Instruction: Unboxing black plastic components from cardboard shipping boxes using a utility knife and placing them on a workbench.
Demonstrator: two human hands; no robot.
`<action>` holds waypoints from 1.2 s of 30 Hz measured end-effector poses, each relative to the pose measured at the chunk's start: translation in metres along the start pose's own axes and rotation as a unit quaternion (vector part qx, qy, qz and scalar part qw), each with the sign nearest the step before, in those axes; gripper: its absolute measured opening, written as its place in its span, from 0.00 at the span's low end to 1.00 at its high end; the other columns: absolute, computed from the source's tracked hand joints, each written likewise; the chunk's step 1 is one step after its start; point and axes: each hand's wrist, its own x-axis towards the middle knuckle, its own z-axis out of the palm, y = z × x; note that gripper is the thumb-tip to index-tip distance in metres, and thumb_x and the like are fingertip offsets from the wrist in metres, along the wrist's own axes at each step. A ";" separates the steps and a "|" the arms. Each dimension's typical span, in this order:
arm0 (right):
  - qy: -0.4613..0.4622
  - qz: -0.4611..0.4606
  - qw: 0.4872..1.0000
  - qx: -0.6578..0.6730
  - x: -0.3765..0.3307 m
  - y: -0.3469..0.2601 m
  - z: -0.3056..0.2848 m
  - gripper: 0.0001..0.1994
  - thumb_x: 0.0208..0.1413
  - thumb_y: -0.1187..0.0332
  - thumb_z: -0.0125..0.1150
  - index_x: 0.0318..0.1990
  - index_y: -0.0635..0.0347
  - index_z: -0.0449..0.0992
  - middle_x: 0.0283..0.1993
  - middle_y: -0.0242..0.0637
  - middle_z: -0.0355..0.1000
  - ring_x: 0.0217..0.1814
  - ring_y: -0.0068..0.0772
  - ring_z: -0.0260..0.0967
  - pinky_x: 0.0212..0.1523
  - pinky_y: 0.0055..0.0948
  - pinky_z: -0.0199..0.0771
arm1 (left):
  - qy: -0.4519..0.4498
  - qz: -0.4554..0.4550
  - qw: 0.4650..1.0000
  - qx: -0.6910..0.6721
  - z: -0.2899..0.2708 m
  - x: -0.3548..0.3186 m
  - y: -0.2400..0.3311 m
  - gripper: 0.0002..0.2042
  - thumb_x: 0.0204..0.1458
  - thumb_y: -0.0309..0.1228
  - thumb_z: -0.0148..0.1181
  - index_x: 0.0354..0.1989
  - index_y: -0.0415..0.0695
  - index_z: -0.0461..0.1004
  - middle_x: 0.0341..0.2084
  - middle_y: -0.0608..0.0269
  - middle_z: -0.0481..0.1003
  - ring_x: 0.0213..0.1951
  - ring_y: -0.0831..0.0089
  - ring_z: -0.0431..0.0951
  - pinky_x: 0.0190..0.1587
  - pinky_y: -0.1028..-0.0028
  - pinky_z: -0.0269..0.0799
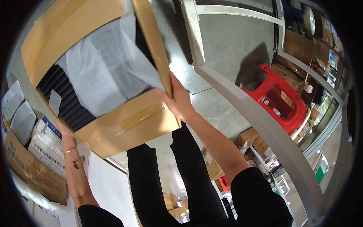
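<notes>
Between my two hands is a large open cardboard box [128, 128], tilted, its flaps spread outward. A sheet of pale grey wrapping [106, 68] covers most of the contents. Black ridged parts [73, 104] show beneath it along the left side, and a small white card [55, 102] lies on them. My right hand [179, 99] grips the box's right near corner, thumb over the edge. At the left near side my left hand [65, 128] holds the box from the side and below; most of its fingers are hidden by the cardboard.
A grey metal frame [242, 98] runs along my right, with a red plastic stool [281, 98] beyond it. Cardboard boxes [297, 47] stand at the far right. To my left are a white carton [47, 145] and a brown carton [34, 166] beside a white surface [109, 185].
</notes>
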 end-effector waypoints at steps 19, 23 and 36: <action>0.086 -0.054 0.937 -0.334 -0.006 -0.053 -0.094 0.13 0.54 0.68 0.49 0.45 0.63 0.70 0.35 0.49 0.72 0.36 0.44 0.72 0.36 0.33 0.72 | -0.146 -0.031 0.972 -0.183 0.117 -0.084 -0.076 0.27 0.56 0.48 0.38 0.57 0.40 0.56 0.53 0.59 0.62 0.54 0.68 0.61 0.56 0.74 0.57; 0.041 0.139 0.908 0.394 0.110 -0.128 -0.074 0.26 0.56 0.67 0.44 0.57 0.75 0.49 0.50 0.52 0.62 0.50 0.40 0.64 0.50 0.36 0.67 | -0.054 0.101 0.993 -0.019 0.109 -0.046 -0.105 0.29 0.56 0.47 0.32 0.62 0.41 0.47 0.61 0.56 0.51 0.63 0.66 0.47 0.62 0.71 0.41; 0.116 -0.374 0.897 -0.208 0.287 -0.259 -0.109 0.26 0.49 0.56 0.48 0.51 0.66 0.63 0.57 0.44 0.59 0.58 0.46 0.53 0.58 0.34 0.52 | 0.204 0.230 0.907 0.287 0.153 -0.082 -0.065 0.25 0.56 0.44 0.30 0.58 0.42 0.56 0.56 0.50 0.59 0.56 0.51 0.58 0.58 0.64 0.51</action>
